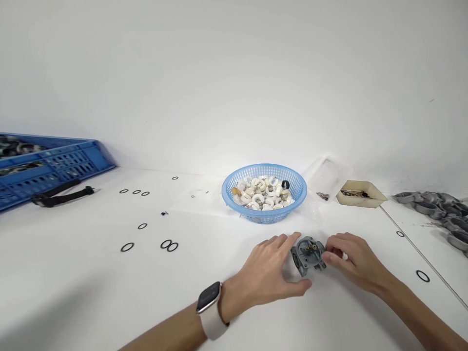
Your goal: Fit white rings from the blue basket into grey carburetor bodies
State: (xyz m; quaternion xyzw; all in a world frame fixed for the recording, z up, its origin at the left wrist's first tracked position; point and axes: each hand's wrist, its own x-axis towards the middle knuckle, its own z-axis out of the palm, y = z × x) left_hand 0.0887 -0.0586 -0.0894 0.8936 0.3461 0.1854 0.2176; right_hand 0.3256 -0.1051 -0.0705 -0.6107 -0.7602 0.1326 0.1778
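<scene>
Blue crate [69, 165]: nine o'clock from view centre. Blue basket [263, 218]: four o'clock, near centre. Left hand [263, 274]: five o'clock, thumb and fingers spread. Right hand [354, 258]: four o'clock, fingers curled; cannot tell whether pinching. Grey metal part [306, 254]: between the hands, right hand's nine o'clock.

Carburetor body [308, 254] on table [109, 292] between left hand [266, 273] and right hand [356, 261], basket [263, 219] behind, crate [66, 165] far left.
</scene>
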